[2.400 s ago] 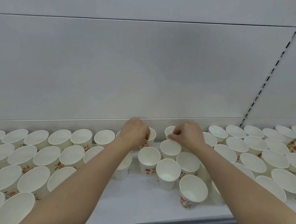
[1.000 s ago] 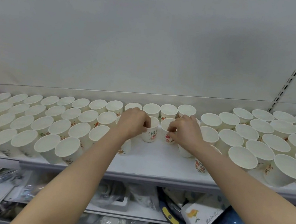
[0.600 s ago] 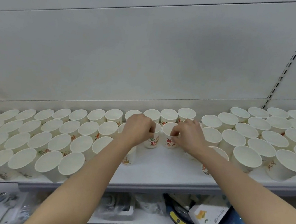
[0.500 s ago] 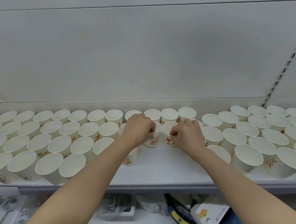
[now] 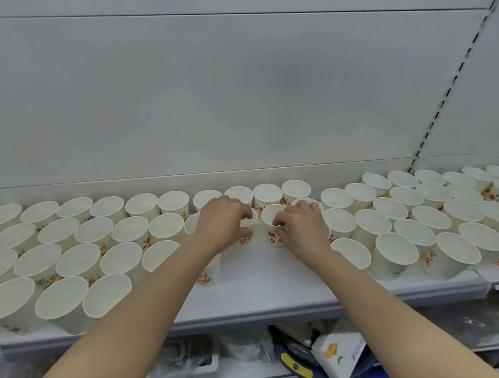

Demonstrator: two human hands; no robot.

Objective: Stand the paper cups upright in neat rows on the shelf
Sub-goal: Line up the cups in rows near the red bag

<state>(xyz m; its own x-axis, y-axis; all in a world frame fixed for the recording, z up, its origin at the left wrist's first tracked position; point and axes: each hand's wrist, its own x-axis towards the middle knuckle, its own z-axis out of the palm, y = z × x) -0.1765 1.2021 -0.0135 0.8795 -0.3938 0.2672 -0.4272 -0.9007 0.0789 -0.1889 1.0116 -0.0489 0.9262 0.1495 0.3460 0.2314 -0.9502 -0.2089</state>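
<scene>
Paper cups (image 5: 125, 252) stand upright and empty in rows across the white shelf (image 5: 263, 289), mouths up, white with red, orange and green print low on their sides. Near the back, the left hand (image 5: 221, 224) curls its fingers (image 5: 246, 212) round one cup (image 5: 246, 229); the right hand (image 5: 301, 230) pinches the rim of the neighbouring cup (image 5: 273, 228), the two almost touching. Since half a second ago both hands have kept their hold, the cups barely shifting.
</scene>
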